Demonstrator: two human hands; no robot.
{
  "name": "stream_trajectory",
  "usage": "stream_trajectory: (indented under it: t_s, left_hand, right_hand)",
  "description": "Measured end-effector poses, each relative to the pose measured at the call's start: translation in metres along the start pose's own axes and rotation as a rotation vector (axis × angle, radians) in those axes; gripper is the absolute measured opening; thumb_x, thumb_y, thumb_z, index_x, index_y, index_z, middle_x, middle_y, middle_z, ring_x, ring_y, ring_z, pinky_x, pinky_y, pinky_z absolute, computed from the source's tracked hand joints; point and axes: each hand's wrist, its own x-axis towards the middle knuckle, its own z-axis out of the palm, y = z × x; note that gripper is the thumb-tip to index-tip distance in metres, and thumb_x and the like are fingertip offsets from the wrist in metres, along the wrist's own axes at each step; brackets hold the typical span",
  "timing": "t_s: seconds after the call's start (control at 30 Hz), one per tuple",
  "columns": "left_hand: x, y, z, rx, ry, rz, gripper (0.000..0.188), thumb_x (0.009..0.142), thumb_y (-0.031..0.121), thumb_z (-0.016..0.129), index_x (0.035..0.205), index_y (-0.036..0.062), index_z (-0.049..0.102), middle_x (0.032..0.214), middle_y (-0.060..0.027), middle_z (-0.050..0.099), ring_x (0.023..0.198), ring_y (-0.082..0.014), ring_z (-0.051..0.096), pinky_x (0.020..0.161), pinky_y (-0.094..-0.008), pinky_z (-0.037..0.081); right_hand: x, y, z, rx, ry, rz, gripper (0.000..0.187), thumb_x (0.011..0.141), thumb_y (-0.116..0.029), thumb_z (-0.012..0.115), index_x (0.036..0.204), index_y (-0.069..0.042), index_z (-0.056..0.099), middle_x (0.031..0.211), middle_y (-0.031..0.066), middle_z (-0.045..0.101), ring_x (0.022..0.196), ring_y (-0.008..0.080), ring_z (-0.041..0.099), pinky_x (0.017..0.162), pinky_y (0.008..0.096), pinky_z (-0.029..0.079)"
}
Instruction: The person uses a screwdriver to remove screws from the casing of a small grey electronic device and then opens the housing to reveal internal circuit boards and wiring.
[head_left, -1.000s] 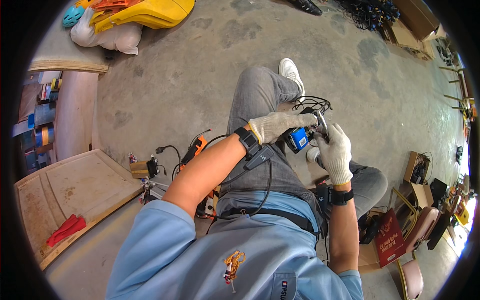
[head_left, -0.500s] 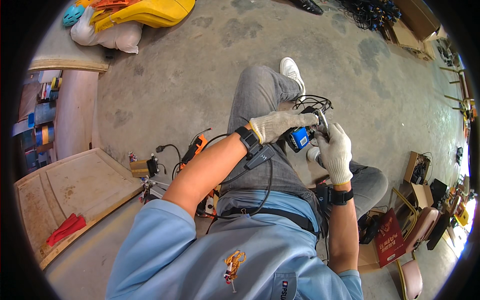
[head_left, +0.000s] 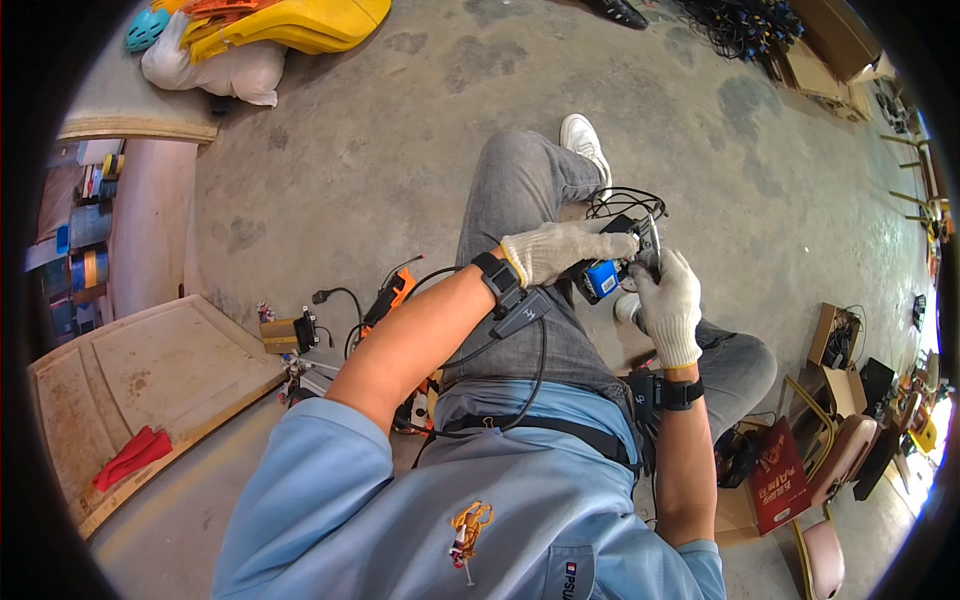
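Between my knees sits a small black boxy device with a bright blue side. My left hand, in a white knit glove, is closed on it from the left, its fingers lying along the top. My right hand, gloved the same way, pinches a slim shiny metal tool against the device's right side. What kind of tool it is and where its tip touches, I cannot make out. Loops of thin black cable lie just beyond the device.
Left of my legs are an orange-and-black power tool and a gold-coloured box with a plug lead. A wooden panel carries a red cloth. To the right stand a red carton and chairs; tangled cables lie far right.
The metal tool in my right hand has swung more upright and shifted slightly right. My left hand and the device have barely moved.
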Motion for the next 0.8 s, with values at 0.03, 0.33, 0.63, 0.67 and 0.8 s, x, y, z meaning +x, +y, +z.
stream_trajectory:
  t_s: [0.03, 0.33, 0.63, 0.67, 0.8]
  left_hand:
    - [0.001, 0.000, 0.000, 0.000, -0.003, -0.003, 0.064, 0.103, 0.047, 0.074, 0.150, 0.0058, 0.062, 0.132, -0.0033, 0.068, 0.120, -0.0103, 0.061, 0.104, -0.0277, 0.050]
    - [-0.005, 0.002, 0.000, -0.017, 0.016, -0.013, 0.053, 0.103, 0.043, 0.073, 0.141, 0.0064, 0.068, 0.116, 0.0001, 0.070, 0.100, -0.0070, 0.061, 0.084, -0.0239, 0.051]
    - [-0.006, 0.008, 0.007, -0.080, 0.057, -0.062, 0.059, 0.104, 0.041, 0.072, 0.148, 0.0032, 0.059, 0.129, -0.0085, 0.071, 0.109, -0.0141, 0.070, 0.091, -0.0307, 0.060]
    - [-0.004, 0.005, 0.009, -0.096, 0.094, -0.038, 0.055, 0.106, 0.039, 0.070, 0.147, 0.0026, 0.060, 0.128, -0.0094, 0.072, 0.106, -0.0149, 0.072, 0.090, -0.0310, 0.061]
    - [-0.009, 0.010, 0.011, -0.202, 0.077, -0.030, 0.052, 0.108, 0.042, 0.066, 0.145, 0.0049, 0.061, 0.125, -0.0070, 0.072, 0.106, -0.0128, 0.072, 0.090, -0.0305, 0.062]
  right_hand:
    - [0.000, 0.000, -0.001, -0.012, -0.005, -0.012, 0.021, 0.089, -0.015, 0.079, 0.102, -0.001, 0.073, 0.101, 0.0182, 0.072, 0.093, 0.0396, 0.071, 0.081, 0.0470, 0.054]
    - [0.002, -0.014, -0.006, -0.034, 0.001, -0.009, 0.018, 0.089, -0.016, 0.079, 0.095, -0.001, 0.070, 0.096, 0.0182, 0.070, 0.091, 0.0417, 0.069, 0.079, 0.0485, 0.053]
    - [0.004, -0.010, -0.008, -0.109, 0.064, -0.028, 0.019, 0.090, -0.016, 0.077, 0.100, -0.002, 0.071, 0.099, 0.0200, 0.070, 0.094, 0.0436, 0.069, 0.081, 0.0513, 0.055]
    - [0.005, -0.007, -0.013, -0.062, -0.007, -0.036, 0.020, 0.090, -0.017, 0.077, 0.101, -0.002, 0.071, 0.099, 0.0209, 0.070, 0.094, 0.0437, 0.069, 0.081, 0.0515, 0.055]
    - [0.002, -0.013, -0.032, 0.054, -0.034, -0.003, 0.023, 0.093, -0.021, 0.075, 0.101, 0.000, 0.070, 0.099, 0.0227, 0.070, 0.095, 0.0432, 0.070, 0.082, 0.0513, 0.054]
